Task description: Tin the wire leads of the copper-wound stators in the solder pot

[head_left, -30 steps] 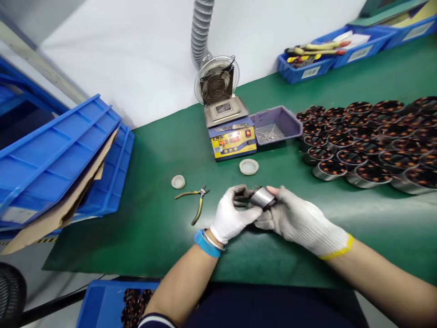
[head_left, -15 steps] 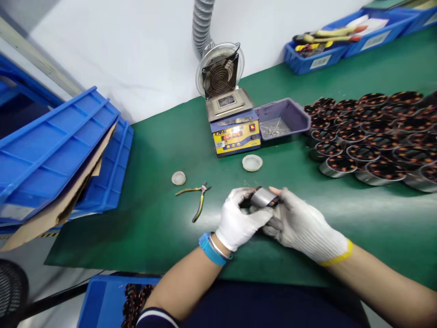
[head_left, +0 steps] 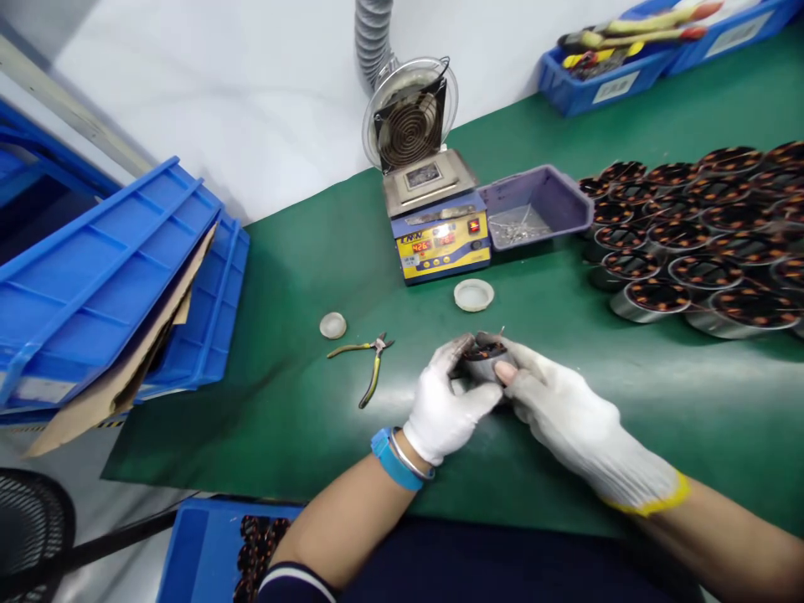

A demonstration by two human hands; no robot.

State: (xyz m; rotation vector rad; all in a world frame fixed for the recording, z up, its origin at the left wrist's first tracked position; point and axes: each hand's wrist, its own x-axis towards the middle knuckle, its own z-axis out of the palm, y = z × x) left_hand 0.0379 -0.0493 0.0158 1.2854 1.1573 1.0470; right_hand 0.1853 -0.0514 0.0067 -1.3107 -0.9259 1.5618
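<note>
Green-topped workbench (head_left: 301,268) against a plain white wall (head_left: 239,92), stacked blue crates (head_left: 106,285) at left, grey floor (head_left: 75,511) below, even light

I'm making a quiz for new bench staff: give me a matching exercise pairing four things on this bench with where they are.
Things:
1. motor stator
2. cutting pliers
3. purple tray
4. white cap

Places:
A. just right of the yellow-fronted solder unit
B. held between the left hand and right hand
C. on the green mat, left of the hands
D. on the mat in front of the solder unit

Pairs: 1-B, 2-C, 3-A, 4-D
</note>
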